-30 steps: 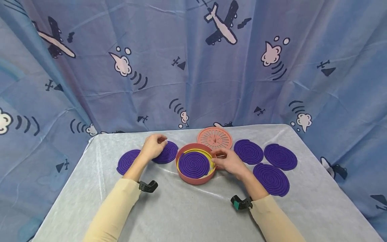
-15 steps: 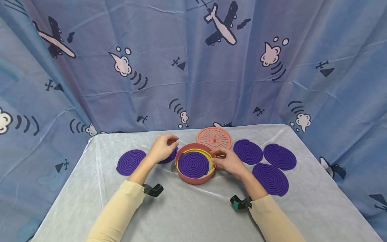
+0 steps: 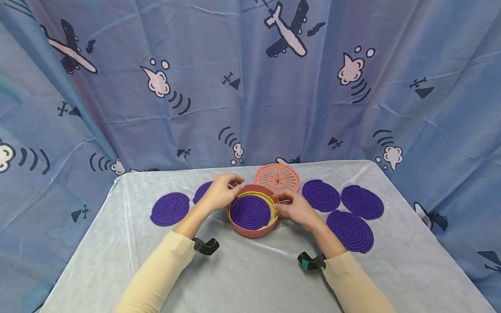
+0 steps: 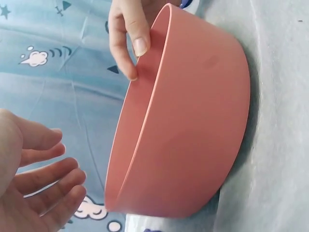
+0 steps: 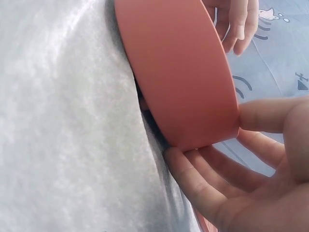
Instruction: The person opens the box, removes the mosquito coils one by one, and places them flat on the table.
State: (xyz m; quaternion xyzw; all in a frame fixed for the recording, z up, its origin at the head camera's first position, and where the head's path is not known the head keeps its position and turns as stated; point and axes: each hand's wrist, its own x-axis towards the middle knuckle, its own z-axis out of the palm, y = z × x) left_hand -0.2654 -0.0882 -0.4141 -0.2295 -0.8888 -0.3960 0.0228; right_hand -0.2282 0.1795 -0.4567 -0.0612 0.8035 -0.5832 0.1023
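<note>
A round pinkish-red box [image 3: 253,233] stands at mid-table with a yellow ring [image 3: 270,200] inside. Within it lies a purple mosquito coil [image 3: 250,212]. My right hand [image 3: 296,211] grips the box's right wall; in the right wrist view its thumb [image 5: 263,115] touches the rim, with fingers against the outside. My left hand [image 3: 222,191] is over the box's left rim, holding nothing. In the left wrist view a gap shows between the left hand [image 4: 43,179] and the box [image 4: 193,111]. Part of another mosquito coil [image 3: 201,191] is hidden behind the left hand.
Behind the box lies a salmon slotted lid [image 3: 278,177]. One mosquito coil [image 3: 170,209] lies at far left. On the right lie three more, including a front coil [image 3: 350,231]. A printed curtain [image 3: 250,87] hangs behind the table.
My left hand has moved right, from over the nearer left coil to the box's left rim, uncovering part of that coil. The right hand stays on the box.
</note>
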